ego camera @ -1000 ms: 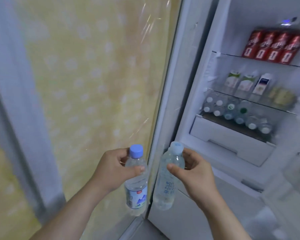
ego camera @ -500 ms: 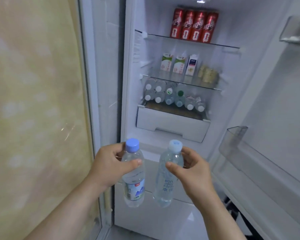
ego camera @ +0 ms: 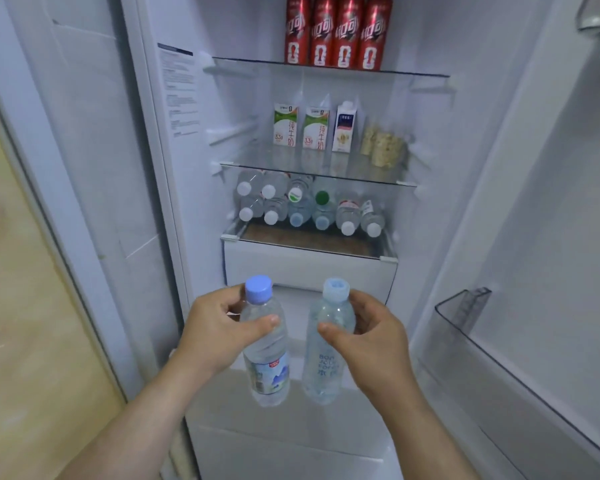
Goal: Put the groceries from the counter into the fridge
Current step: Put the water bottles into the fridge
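Red cans [ego camera: 338, 32], cartons [ego camera: 300, 128], stacked bottles [ego camera: 302, 206], drawer [ego camera: 309, 268] behind left bottle [ego camera: 269, 368], right bottle [ego camera: 321, 368]

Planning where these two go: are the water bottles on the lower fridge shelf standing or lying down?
Lying down. The stored bottles point their caps toward the front, some stacked two high.

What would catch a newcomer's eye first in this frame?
At centre, the left hand grips an upright blue-capped bottle and the right hand a pale-capped bottle beside it. Behind, in the open fridge, four red cans line the top shelf.
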Motion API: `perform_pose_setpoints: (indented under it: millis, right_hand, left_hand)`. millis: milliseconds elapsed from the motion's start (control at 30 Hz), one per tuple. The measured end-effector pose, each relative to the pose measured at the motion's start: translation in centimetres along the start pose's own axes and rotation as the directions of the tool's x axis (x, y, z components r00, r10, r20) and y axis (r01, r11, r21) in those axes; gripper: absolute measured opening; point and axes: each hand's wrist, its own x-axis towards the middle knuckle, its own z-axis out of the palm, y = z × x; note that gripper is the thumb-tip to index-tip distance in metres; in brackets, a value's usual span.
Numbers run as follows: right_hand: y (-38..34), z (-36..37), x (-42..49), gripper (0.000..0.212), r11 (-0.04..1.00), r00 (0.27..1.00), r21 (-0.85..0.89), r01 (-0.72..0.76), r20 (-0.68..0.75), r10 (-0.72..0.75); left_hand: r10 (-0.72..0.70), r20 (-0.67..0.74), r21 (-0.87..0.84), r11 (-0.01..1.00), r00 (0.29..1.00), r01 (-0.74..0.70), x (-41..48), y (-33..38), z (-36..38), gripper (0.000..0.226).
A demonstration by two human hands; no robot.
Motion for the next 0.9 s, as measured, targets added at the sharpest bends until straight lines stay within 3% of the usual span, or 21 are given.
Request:
perform_pose_setpoints:
  millis: [367, 900]
  right_hand:
    - [0.6, -0.3, 5.2, 0.042, 1.0, 0.997, -0.022, 0.008, -0.081, -0.01]
    - [4.8, 1.6, 14.2, 0.037, 0.991, 0.902, -0.129, -0.041, -0.431, -0.019]
  left_hand:
    - [0.014, 0.055, -0.012, 1.0, 0.998, -0.013, 6.0, 0.1, 2.7, 0.022]
    - [0.009, 0.197, -0.104, 0.994, 0.98, 0.012, 17.4, -2.9, 3.8, 0.024]
